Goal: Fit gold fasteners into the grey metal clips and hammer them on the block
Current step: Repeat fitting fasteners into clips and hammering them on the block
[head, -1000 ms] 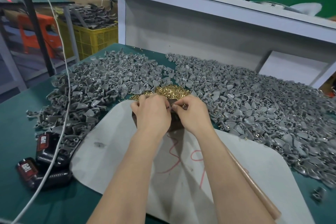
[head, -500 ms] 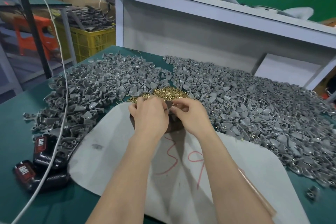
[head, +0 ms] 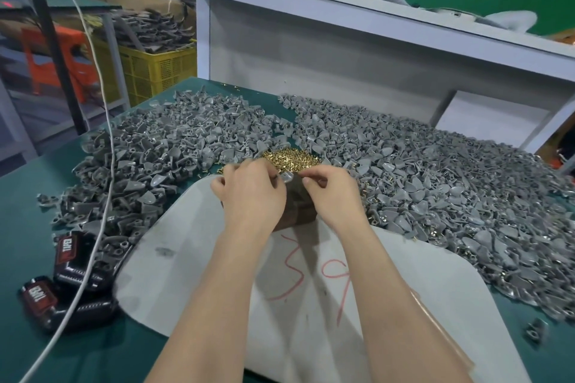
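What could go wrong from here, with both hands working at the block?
1. The left hand holds a grey clip at the block, right beside the gold fastener pile; a dropped fastener would likely vanish among the loose parts.
2. The white cable drapes across the left clip pile; an arm sweep could snag it.

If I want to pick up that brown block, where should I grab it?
Probably by its flat left and right sides, coming from the near side over the white sheet. The brown block looks boxy, gold fasteners and grey clips crowd its far edge, and the left hand and right hand are busy on top.
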